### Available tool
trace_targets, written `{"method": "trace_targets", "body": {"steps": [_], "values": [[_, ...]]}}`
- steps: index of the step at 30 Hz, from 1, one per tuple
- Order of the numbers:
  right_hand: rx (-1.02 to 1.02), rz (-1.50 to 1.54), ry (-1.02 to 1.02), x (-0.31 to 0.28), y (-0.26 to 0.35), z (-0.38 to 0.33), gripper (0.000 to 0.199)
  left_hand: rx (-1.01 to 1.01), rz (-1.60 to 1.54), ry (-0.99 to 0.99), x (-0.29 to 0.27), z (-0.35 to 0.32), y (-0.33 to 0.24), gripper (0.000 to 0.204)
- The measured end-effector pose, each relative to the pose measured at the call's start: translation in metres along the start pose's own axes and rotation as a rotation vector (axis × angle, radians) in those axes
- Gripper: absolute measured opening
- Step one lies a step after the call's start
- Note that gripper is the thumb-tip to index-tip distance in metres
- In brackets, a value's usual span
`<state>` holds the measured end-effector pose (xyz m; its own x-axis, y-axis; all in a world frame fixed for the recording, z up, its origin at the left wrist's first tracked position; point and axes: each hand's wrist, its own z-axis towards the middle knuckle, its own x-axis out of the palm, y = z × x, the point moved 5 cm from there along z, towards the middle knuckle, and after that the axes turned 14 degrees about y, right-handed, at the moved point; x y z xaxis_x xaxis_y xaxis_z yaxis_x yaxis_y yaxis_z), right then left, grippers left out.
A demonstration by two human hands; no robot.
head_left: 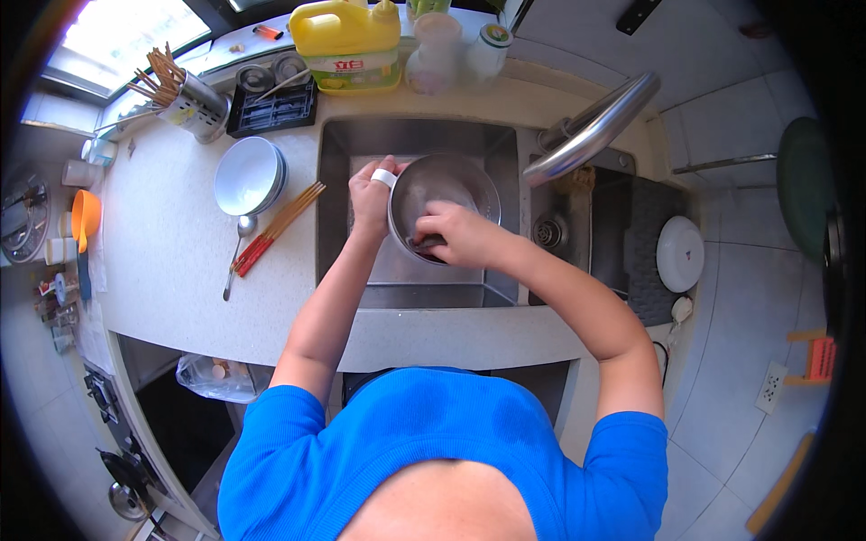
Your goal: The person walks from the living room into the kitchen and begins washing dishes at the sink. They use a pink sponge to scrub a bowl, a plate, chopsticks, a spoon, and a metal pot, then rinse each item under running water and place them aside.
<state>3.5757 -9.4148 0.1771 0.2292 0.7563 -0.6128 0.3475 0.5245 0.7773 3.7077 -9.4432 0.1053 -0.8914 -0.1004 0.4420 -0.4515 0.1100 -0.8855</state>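
Observation:
Over the sink basin (415,284) a round metal pot (442,185) is tilted, its inside facing up. My left hand (370,194) is closed around its white handle (385,178) at the left of the rim. My right hand (456,233) reaches inside the pot, its fingers curled against the near inner wall. Beneath those fingers shows a small dark pad (429,242), mostly hidden by the hand; its exact kind is unclear.
Stacked bowls (245,173), a spoon (242,236) and red-ended chopsticks (271,236) lie left of the sink. A yellow jug (345,41) stands behind. The metal faucet (600,126) juts in from the back right. A white plate (679,254) rests at the right.

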Motion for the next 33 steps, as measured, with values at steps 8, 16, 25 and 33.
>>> {"method": "trace_targets", "body": {"steps": [8,16,25,33], "values": [[0.375,-0.516,-0.262,0.003,-0.029,0.006,0.015,-0.047,0.013,-0.071,-0.009,-0.004,0.009,0.023],[0.259,0.634,-0.158,0.035,-0.041,0.011,0.023,-0.056,0.099,-0.115,-0.013,-0.006,0.021,0.031],[0.451,0.428,-0.717,0.010,-0.075,-0.045,0.028,-0.714,0.294,0.103,-0.038,-0.046,0.087,0.060],[0.148,-0.432,-0.537,0.063,-0.023,-0.015,0.029,-0.637,0.232,0.121,-0.020,-0.068,0.100,0.034]]}}
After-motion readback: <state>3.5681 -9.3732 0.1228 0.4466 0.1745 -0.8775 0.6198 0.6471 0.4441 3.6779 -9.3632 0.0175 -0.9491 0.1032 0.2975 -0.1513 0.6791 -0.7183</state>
